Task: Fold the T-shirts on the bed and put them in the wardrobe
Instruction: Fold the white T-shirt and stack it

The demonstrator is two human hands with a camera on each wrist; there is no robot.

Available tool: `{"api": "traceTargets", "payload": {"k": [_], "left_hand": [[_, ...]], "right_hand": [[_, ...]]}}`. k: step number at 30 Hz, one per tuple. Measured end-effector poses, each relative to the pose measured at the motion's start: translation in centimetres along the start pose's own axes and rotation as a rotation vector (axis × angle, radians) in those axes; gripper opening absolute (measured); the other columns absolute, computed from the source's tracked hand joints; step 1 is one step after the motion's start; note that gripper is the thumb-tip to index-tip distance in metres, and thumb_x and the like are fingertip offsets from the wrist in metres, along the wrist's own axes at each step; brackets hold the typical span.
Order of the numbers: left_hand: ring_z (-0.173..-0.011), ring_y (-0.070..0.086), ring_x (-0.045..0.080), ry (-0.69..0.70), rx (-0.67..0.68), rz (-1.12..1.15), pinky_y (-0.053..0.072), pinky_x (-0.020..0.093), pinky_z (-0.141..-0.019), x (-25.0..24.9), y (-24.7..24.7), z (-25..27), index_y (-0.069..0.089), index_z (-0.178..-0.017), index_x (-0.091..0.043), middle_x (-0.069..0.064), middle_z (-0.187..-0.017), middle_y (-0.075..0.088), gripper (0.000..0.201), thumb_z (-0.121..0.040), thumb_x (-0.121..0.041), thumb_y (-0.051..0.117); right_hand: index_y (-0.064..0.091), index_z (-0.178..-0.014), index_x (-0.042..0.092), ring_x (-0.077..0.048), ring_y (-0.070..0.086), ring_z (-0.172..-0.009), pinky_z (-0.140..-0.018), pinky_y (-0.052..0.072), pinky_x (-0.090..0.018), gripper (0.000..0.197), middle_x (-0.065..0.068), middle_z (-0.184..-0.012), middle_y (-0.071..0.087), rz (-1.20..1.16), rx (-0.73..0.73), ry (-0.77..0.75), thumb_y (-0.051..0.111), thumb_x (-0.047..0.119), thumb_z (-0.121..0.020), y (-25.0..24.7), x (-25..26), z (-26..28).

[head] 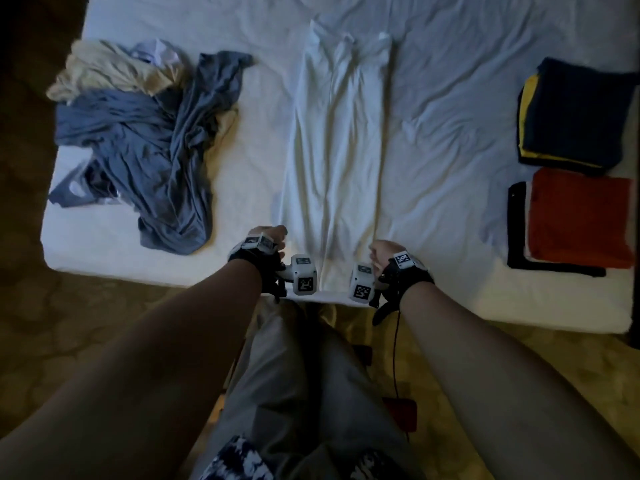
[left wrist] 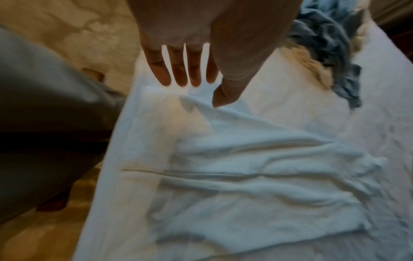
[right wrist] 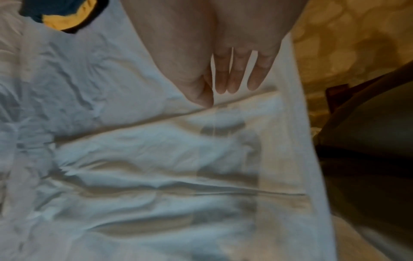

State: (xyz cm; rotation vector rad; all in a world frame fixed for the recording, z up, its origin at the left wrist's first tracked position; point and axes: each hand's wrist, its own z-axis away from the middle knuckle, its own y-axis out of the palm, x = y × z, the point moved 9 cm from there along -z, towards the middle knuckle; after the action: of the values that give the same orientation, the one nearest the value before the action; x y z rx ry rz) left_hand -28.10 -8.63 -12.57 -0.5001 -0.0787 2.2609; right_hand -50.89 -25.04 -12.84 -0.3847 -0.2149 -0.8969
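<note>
A white T-shirt lies lengthwise in the middle of the bed, its sides turned in so it forms a long strip, collar at the far end. My left hand is at the near left corner of its hem. In the left wrist view that hand has straight fingers, and the thumb tip touches the corner of the shirt. My right hand is at the near right corner. In the right wrist view its fingers are straight, just above the edge of the shirt, holding nothing.
A heap of unfolded clothes lies at the left: a blue-grey shirt over a beige one. Two folded stacks sit at the right edge, navy and yellow and red on black. I stand on patterned carpet at the bed's near edge.
</note>
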Motion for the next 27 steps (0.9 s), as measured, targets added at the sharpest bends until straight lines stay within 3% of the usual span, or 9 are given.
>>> {"api": "traceTargets", "payload": {"k": [2, 8, 12, 16, 19, 22, 24, 26, 27], "left_hand": [[-0.089, 0.062, 0.024, 0.061, 0.062, 0.118, 0.05, 0.034, -0.074, -3.9, 0.6, 0.2, 0.062, -0.107, -0.004, 0.007, -0.093, 0.065, 0.017, -0.093, -0.012, 0.058], [-0.073, 0.063, 0.017, 0.214, 0.107, 0.068, 0.051, 0.031, -0.065, -16.8, 1.9, -1.3, 0.061, -0.089, -0.01, 0.004, -0.083, 0.065, 0.005, -0.093, -0.012, 0.058], [-0.075, 0.062, 0.018, 0.264, 0.077, 0.036, 0.05, 0.03, -0.062, -23.4, 2.3, -3.7, 0.061, -0.105, -0.006, 0.004, -0.082, 0.063, 0.014, -0.093, -0.011, 0.057], [-0.081, 0.061, 0.022, 0.298, 0.05, -0.045, 0.051, 0.033, -0.072, -28.9, 3.0, -6.6, 0.061, -0.111, -0.003, 0.008, -0.093, 0.064, 0.021, -0.094, -0.014, 0.057], [-0.077, 0.06, 0.023, 0.369, 0.005, -0.16, 0.052, 0.037, -0.072, -33.7, 4.0, -8.3, 0.057, -0.108, -0.01, 0.014, -0.097, 0.061, 0.015, -0.094, -0.014, 0.059], [-0.081, 0.061, 0.028, 0.46, -0.02, -0.324, 0.057, 0.047, -0.08, -38.3, 5.4, -10.7, 0.051, -0.122, -0.019, 0.016, -0.091, 0.061, 0.033, -0.09, -0.017, 0.063], [-0.084, 0.063, 0.031, 0.542, -0.053, -0.519, 0.056, 0.046, -0.085, -41.3, 6.6, -12.3, 0.051, -0.125, -0.026, 0.015, -0.094, 0.063, 0.039, -0.088, -0.022, 0.064], [-0.101, 0.061, 0.033, 0.665, -0.125, -0.746, 0.051, 0.037, -0.09, -44.5, 8.0, -12.8, 0.054, -0.128, -0.027, 0.014, -0.117, 0.059, 0.04, -0.089, -0.026, 0.064], [-0.111, 0.056, 0.033, 0.742, -0.152, -0.844, 0.047, 0.036, -0.093, -45.9, 8.9, -12.8, 0.056, -0.128, -0.027, 0.013, -0.125, 0.055, 0.039, -0.09, -0.028, 0.064]], "right_hand": [[0.061, -0.083, 0.012, -0.018, 0.059, -0.08, -0.072, 0.05, -0.032, 0.011, -0.007, -0.085, 0.061, -0.13, -0.016, -0.014, 0.057, 0.011, -0.092, 0.4, 2.8, -0.5], [0.063, -0.085, 0.016, -0.019, 0.062, -0.079, -0.065, 0.048, -0.031, 0.016, -0.008, -0.083, 0.065, -0.241, 0.015, -0.107, 0.056, 0.004, -0.093, 1.7, 13.2, -1.8], [0.062, -0.086, 0.016, -0.018, 0.062, -0.078, -0.062, 0.048, -0.029, 0.018, -0.008, -0.084, 0.064, -0.236, 0.006, -0.149, 0.055, 0.002, -0.094, 1.7, 19.2, -4.3], [0.06, -0.083, 0.017, -0.017, 0.059, -0.074, -0.059, 0.046, -0.028, 0.021, -0.007, -0.082, 0.062, -0.215, -0.024, -0.189, 0.052, -0.001, -0.093, 1.1, 24.3, -7.5], [0.059, -0.083, 0.018, -0.016, 0.058, -0.07, -0.054, 0.044, -0.027, 0.021, -0.006, -0.083, 0.062, -0.169, -0.058, -0.231, 0.052, 0.001, -0.092, 0.4, 28.2, -9.9], [0.062, -0.093, 0.017, -0.016, 0.059, -0.072, -0.051, 0.047, -0.022, 0.014, -0.003, -0.081, 0.063, 0.035, -0.105, -0.335, 0.052, 0.007, -0.093, -0.5, 33.1, -11.4], [0.065, -0.103, 0.02, -0.021, 0.062, -0.081, -0.063, 0.054, -0.023, 0.018, -0.004, -0.091, 0.067, 0.279, -0.147, -0.43, 0.052, 0.012, -0.092, -0.7, 36.7, -12.5], [0.066, -0.104, 0.026, -0.024, 0.063, -0.096, -0.083, 0.053, -0.029, 0.021, -0.003, -0.107, 0.069, 0.468, -0.218, -0.511, 0.052, 0.017, -0.091, -0.7, 39.8, -13.7], [0.067, -0.103, 0.027, -0.023, 0.063, -0.1, -0.086, 0.051, -0.027, 0.021, -0.002, -0.111, 0.068, 0.521, -0.231, -0.547, 0.052, 0.018, -0.091, -0.4, 41.2, -14.3]]}}
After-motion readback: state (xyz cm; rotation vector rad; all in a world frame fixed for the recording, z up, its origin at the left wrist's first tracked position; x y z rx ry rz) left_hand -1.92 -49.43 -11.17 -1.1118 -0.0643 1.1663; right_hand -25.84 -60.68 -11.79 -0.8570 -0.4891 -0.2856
